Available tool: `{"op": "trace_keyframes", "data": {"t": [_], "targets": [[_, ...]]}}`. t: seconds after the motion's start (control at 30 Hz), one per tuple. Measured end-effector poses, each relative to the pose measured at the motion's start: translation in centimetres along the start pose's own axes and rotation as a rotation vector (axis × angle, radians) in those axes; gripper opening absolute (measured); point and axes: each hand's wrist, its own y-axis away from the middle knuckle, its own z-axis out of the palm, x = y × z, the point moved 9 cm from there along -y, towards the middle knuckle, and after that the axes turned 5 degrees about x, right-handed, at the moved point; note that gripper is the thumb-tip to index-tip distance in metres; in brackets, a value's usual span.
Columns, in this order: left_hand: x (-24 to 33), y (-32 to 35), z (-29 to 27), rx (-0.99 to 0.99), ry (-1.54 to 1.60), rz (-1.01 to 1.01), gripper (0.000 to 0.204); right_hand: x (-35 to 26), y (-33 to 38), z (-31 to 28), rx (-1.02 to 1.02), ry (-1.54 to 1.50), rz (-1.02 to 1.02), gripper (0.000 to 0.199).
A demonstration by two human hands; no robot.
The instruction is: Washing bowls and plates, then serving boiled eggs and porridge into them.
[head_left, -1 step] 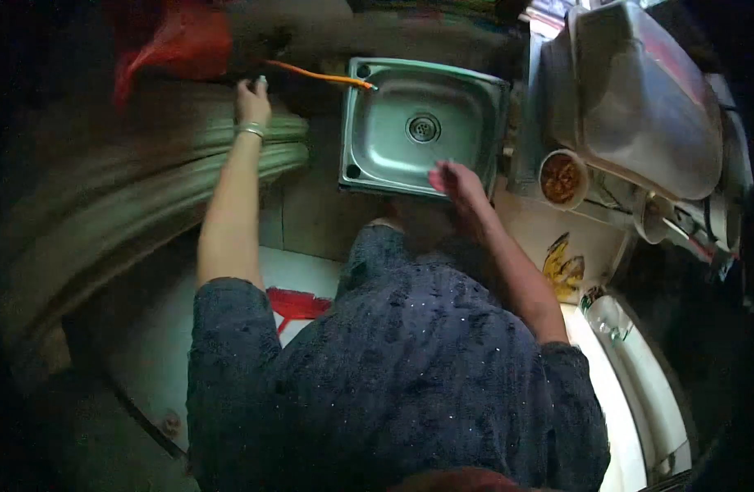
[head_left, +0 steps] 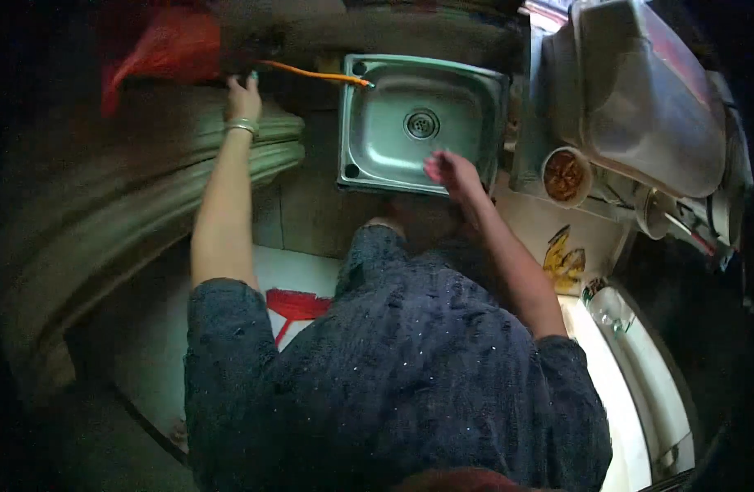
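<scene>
At the upper left, my left hand [head_left: 244, 102] reaches into the dim area below a red bag-like thing [head_left: 168, 51], with a bangle on the wrist. Its fingers stretch forward with their tips apart; a small pale spot shows at one fingertip, too small to name. An orange hose [head_left: 307, 72] runs from just beyond this hand to the steel sink [head_left: 385, 176], its end over the basin. Above the sink's near rim hovers my right hand [head_left: 455, 172], fingers loosely bent and nothing visible in them. The basin's drain [head_left: 421, 125] shows, and no water is discernible.
Pale ridged folds [head_left: 262, 152] lie beneath my left forearm. On the right stand a bowl of brown food [head_left: 566, 176], a large metal container [head_left: 648, 98] and a pot [head_left: 654, 215]. Bananas [head_left: 564, 264] lie nearer me. A red thing [head_left: 297, 305] is on the floor at left.
My left hand has shifted slightly left and up in the picture. My right hand sits slightly further left over the sink rim, and the whole view has shifted a little.
</scene>
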Motion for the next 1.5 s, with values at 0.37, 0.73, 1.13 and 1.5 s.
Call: {"op": "trace_keyframes", "data": {"t": [0.37, 0.73, 1.13, 1.5], "targets": [[-2.7, -15.4, 12.2, -0.262, -0.478, 0.352, 0.052, -2.2, -18.5, 3.3, 0.251, 0.014, -0.121, 0.03], [-7.5, -22.1, 18.2, -0.288, -0.816, 0.747, 0.04, -1.6, -24.8, 4.3, 0.3, 0.033, -0.112, 0.034], [-5.8, -17.3, 16.7, -1.054, -0.252, -0.253, 0.057, -1.6, -26.0, 5.1, 0.371, 0.131, -0.053, 0.028], [4.3, 12.2, 18.0, -0.617, 0.831, -0.138, 0.038, -3.8, -26.4, 6.6, 0.373, 0.989, -0.471, 0.032]]}}
